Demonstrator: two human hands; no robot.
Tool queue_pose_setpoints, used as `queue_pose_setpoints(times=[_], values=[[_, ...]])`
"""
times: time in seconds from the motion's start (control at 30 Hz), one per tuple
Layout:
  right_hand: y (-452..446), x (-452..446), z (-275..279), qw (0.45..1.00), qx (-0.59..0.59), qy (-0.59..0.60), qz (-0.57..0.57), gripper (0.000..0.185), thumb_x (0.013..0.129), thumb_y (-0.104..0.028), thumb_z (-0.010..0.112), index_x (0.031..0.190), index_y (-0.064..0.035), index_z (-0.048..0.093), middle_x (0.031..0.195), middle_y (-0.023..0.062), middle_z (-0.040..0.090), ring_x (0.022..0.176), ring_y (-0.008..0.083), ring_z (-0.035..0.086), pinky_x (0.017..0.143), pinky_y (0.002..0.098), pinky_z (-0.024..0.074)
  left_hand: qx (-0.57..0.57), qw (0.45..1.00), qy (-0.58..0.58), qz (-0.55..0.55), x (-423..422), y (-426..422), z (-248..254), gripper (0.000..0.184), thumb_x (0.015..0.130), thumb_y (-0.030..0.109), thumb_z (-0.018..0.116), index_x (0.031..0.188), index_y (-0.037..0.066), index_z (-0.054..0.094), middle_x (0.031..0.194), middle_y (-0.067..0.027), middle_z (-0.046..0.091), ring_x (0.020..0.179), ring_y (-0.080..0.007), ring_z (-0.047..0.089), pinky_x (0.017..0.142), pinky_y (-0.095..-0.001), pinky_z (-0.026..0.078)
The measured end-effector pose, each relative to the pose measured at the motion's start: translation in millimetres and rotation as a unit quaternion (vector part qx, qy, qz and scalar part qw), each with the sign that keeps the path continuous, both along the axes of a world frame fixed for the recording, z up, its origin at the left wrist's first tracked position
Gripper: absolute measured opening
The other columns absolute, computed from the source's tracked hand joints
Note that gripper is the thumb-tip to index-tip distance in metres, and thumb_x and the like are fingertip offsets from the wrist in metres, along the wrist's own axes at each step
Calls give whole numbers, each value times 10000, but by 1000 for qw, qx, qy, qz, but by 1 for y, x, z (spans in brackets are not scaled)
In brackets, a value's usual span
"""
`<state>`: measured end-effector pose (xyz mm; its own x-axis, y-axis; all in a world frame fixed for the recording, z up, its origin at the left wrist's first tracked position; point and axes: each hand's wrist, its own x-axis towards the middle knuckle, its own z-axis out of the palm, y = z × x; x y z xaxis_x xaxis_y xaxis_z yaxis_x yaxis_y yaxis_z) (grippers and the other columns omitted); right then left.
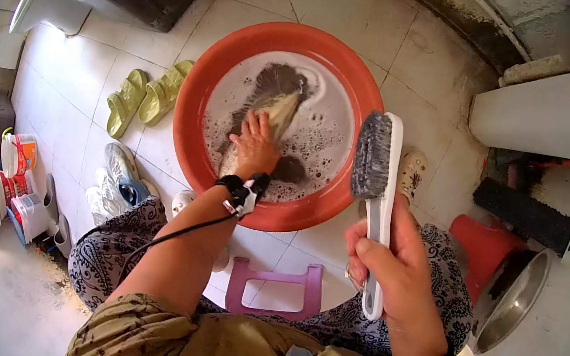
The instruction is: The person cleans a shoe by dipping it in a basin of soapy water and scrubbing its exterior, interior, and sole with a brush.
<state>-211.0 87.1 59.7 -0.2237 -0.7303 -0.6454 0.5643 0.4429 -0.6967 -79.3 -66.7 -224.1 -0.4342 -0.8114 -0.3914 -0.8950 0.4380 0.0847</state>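
An orange-red basin point(191, 100) on the floor holds foamy, greyish soapy water point(325, 136). A pale yellowish item point(280, 112) lies partly under the water; its exact kind cannot be made out. On its near part rests my left hand point(255, 149), fingers spread and not wrapped round anything. My right hand point(391, 258) is closed round the white and grey handle of a scrubbing brush point(375, 159), held upright beside the basin's right rim. The brush's dark grey bristles face left, toward the water, and stay clear of the item.
Green slippers point(139, 99) and white shoes point(113, 181) stand left of the basin. Tubs point(20, 155) are further left. A purple stool point(275, 285) is between my knees. At right are a metal bowl point(515, 300), a red bucket point(479, 246) and a black long-bristled brush point(521, 214).
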Motion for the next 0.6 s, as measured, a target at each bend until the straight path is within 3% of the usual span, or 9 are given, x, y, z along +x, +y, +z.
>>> queue_pose_setpoints(times=[0.1, 0.17, 0.23, 0.33, 0.37, 0.4, 0.43, 0.6], values=[[-3, 0, -5, 1000, 16, -4, -9, 675, 809, -22, 467, 1412, -104, 175, 778, 53, 503, 552, 68, 444, 497, 205, 392, -5, 995, -72, -70, -4, 16, -20, 619, 848, 163, 413, 1411, 86, 168, 1470, -189, 79, 1318, -456, 120, 953, -684, 170], [-3, -1, -9, 999, 29, -3, -18, 647, 806, -32, 473, 1396, -100, 215, 790, 62, 503, 538, 74, 449, 496, 217, 397, 18, 994, -78, -77, -5, 17, -34, 600, 854, 168, 405, 1408, 91, 186, 1473, -175, 82, 1318, -460, 109, 959, -687, 146], [-2, -3, -14, 998, 54, -16, -25, 701, 813, -7, 458, 1428, -117, 140, 773, 44, 495, 567, 66, 437, 507, 198, 387, 41, 992, -86, -86, -6, 11, -36, 582, 860, 173, 396, 1404, 95, 205, 1476, -161, 86, 1319, -465, 97, 965, -690, 123], [-2, -5, -18, 997, 62, -17, -34, 694, 813, -4, 454, 1427, -119, 151, 771, 44, 492, 565, 67, 436, 505, 198, 385, 282, 926, -184, -169, 0, -31, -41, 680, 819, 237, 528, 1408, 128, 207, 1485, -141, 51, 1330, -417, 91, 1000, -643, 136], [-2, -4, -18, 997, 64, -15, -35, 694, 813, -4, 454, 1427, -119, 151, 771, 44, 492, 565, 67, 436, 505, 198, 385, 148, 964, 30, -218, 56, -34, -194, 668, 778, 273, 589, 1366, 116, 314, 1399, -176, 311, 1242, -321, 349, 1020, -494, 268], [-2, -3, -18, 997, 65, -8, -37, 656, 817, -20, 458, 1407, -103, 184, 785, 52, 502, 550, 72, 447, 495, 206, 391, 285, 938, -90, -178, 45, -44, -139, 668, 769, 275, 598, 1354, 103, 323, 1369, -183, 337, 1219, -327, 370, 1000, -487, 286], [-3, -2, -18, 997, 63, -1, -39, 619, 821, -37, 463, 1387, -87, 216, 799, 61, 512, 534, 77, 457, 485, 214, 397, 299, 937, -104, -147, 36, -51, -117, 669, 761, 277, 608, 1341, 91, 333, 1339, -189, 364, 1196, -333, 391, 981, -480, 304], [0, -3, -16, 999, 26, -17, -32, 673, 828, -38, 469, 1424, -120, 168, 785, 44, 500, 553, 68, 441, 491, 202, 385, 159, 986, -19, 42, 36, -52, -40, 676, 718, 287, 658, 1277, 30, 380, 1189, -221, 495, 1081, -362, 495, 883, -447, 393]])
